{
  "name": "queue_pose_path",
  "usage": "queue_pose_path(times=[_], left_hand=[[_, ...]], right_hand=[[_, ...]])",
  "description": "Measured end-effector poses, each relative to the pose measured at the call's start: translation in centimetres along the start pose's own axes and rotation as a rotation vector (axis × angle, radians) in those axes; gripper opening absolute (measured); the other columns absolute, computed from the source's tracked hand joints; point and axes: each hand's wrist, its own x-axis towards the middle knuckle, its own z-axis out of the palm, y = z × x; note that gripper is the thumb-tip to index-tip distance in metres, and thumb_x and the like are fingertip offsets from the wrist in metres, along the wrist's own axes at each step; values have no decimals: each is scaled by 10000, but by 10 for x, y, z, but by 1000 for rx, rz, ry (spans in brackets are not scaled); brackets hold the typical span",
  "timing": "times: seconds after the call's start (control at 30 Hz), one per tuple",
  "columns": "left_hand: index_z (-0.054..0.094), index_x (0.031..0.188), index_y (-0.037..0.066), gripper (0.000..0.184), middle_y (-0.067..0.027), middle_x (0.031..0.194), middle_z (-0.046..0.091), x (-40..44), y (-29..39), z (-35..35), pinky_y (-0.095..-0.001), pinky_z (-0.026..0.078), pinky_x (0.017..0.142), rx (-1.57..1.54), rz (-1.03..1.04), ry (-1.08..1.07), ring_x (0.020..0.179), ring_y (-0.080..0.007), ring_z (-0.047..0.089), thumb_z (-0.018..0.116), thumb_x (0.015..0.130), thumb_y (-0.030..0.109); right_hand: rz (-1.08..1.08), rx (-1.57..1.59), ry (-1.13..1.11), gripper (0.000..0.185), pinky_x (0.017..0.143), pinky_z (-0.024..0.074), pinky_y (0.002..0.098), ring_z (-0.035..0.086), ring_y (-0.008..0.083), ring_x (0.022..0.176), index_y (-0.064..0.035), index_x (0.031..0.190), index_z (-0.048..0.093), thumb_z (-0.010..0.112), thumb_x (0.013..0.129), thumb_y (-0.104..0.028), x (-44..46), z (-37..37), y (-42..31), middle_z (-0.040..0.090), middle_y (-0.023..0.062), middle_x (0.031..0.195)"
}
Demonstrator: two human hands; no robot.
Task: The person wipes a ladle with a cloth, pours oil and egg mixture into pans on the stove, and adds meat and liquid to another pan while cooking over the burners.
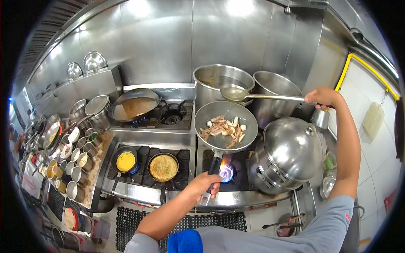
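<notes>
My left hand (205,185) is closed round the black handle of a grey frying pan (202,111), which is tilted above a lit burner (226,172). Sliced meat and pale mushroom-like pieces (225,130) lie in the pan. At the upper right my right hand (324,98) grips the end of a long metal ladle (234,92). The ladle's bowl is over the front rim of a large steel pot (223,68), just beyond the pan, and looks to hold some liquid.
A second tall pot (276,78) and a domed, lidded pot (291,147) stand right. Left are a small pan with yellow egg (125,162), a pan with a browned round (163,167), a wok (134,107) and several metal containers (76,190).
</notes>
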Motion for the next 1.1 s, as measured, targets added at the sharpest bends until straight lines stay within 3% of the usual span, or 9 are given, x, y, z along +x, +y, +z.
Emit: queue_pose_path(times=[0.17, 0.23, 0.3, 0.37, 0.6, 0.77, 0.87, 0.97, 1.1], left_hand=[[442, 627, 79, 216, -11, 523, 436, 0, 7, 5, -265, 370, 367, 17, -73, 36, 409, -108, 424, 555, 799, 146], [447, 629, 79, 212, -15, 525, 441, 6, 2, 1, -272, 374, 370, 22, -61, -3, 414, -109, 430, 545, 799, 159], [433, 560, 130, 289, 0, 462, 418, 12, -9, 0, -272, 252, 350, 51, 4, 4, 390, -115, 431, 541, 787, 272], [435, 557, 103, 289, -11, 461, 418, 17, -15, -3, -275, 307, 339, 38, -5, 26, 374, -113, 422, 546, 793, 229], [453, 619, 55, 207, -25, 521, 451, 44, -40, -15, -279, 397, 348, -60, 52, 11, 385, -112, 444, 558, 772, 146], [450, 620, 43, 216, -36, 522, 456, 38, -38, -9, -278, 398, 347, -76, 57, 37, 388, -116, 448, 557, 774, 149], [451, 614, 44, 231, -47, 495, 455, 40, -42, -10, -280, 387, 341, 23, 48, 18, 378, -122, 441, 548, 788, 161], [436, 554, 62, 289, -46, 446, 437, 31, -29, 1, -271, 380, 353, -6, 68, 18, 355, -127, 431, 545, 799, 171], [442, 684, 56, 162, -27, 523, 456, 26, -26, 4, -271, 389, 337, -54, 44, 43, 377, -119, 458, 537, 799, 119]], right_hand=[[-90, -11, -27, 273, 399, 362, 261, 426, 84, 403, -114, 970, 668, 615, 804, -324, -19, 40, 19, 511, 10, 522], [-219, -132, 125, 274, 517, 444, 302, 556, 165, 515, -76, 961, 661, 635, 773, -274, -31, 58, 19, 604, 61, 627], [-506, -350, 401, 292, 665, 468, 344, 621, 268, 723, -71, 951, 657, 663, 736, -268, -26, 78, 45, 655, 93, 801], [-315, -403, 433, 302, 737, 455, 378, 595, 330, 847, -92, 958, 659, 674, 723, -280, -49, 85, 22, 645, 117, 921], [-404, -573, 782, 344, 642, 441, 382, 558, 310, 677, -92, 1121, 586, 633, 791, -176, -22, 55, 74, 591, 148, 841], [-199, -476, 683, 392, 806, 445, 349, 556, 348, 997, -65, 1155, 563, 545, 861, -324, 55, 35, 36, 579, 172, 1106], [-296, -294, 698, 462, 897, 395, 371, 501, 306, 1104, -76, 1145, 573, 557, 819, -402, 126, 51, 9, 570, 144, 1150], [-177, -486, 724, 390, 846, 446, 402, 580, 289, 993, -98, 1059, 618, 601, 775, -365, 131, 68, -53, 620, 135, 1033], [-142, -518, 645, 350, 767, 486, 401, 611, 307, 918, -81, 963, 655, 652, 744, -354, 180, 75, -63, 640, 135, 966]])
